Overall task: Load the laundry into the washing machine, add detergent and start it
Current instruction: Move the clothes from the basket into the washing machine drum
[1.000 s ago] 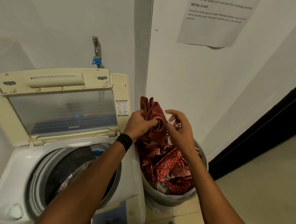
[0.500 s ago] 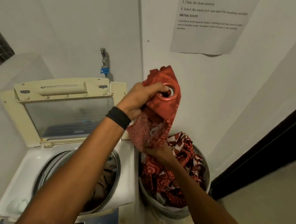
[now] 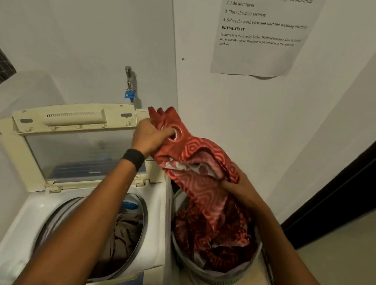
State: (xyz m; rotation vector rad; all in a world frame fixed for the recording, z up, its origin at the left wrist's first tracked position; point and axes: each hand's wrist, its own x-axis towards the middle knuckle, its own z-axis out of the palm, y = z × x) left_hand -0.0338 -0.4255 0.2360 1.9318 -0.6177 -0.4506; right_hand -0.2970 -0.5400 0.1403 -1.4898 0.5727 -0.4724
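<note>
1. Head view, hands. The left hand, black wristband on its wrist, is raised in front of the upright lid. Its fingers are curled tight round the top edge of the red patterned cloth, right beside a metal eyelet.
2. The right hand is lower and meets the cloth's middle from beneath. Its fingers are buried in the folds; whether they grip or merely support cannot be told.
3. Cloth. It hangs slanted between both hands, above the laundry basket, with its lower end trailing among the red items in it.
4. Washing machine. A top loader, just left of the basket. Brown laundry lies in the drum.
5. Surroundings. A tap is on the wall behind the machine, and a printed instruction sheet on the wall above the basket.
</note>
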